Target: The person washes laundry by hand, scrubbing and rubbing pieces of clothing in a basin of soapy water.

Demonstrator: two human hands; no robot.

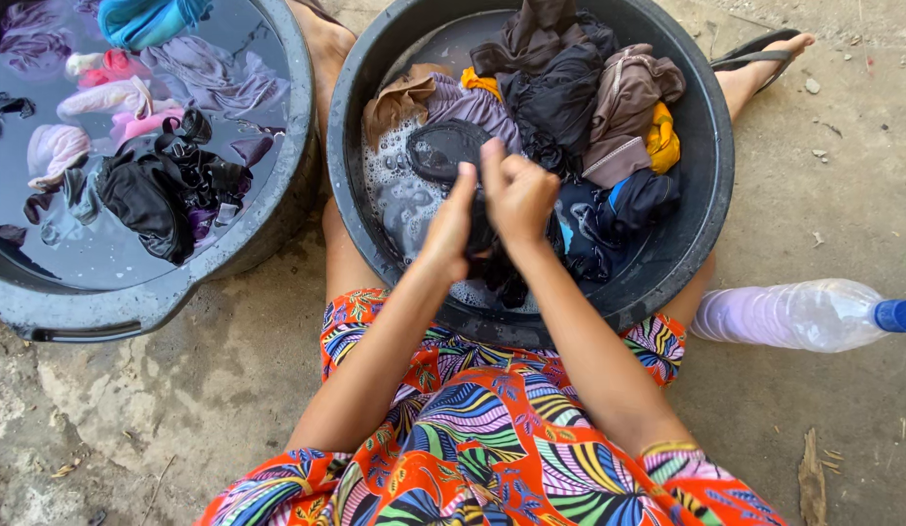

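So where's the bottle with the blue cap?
The plastic bottle lies on its side on the concrete ground at the right of the head view, beside the black soapy tub, near the person's knee.

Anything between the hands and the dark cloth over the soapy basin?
Nothing visible. The left hand and right hand both grip the wet dark cloth directly, bunched between them above the suds in the round black plastic basin. The other piled clothes lie behind it, toward the far rim.
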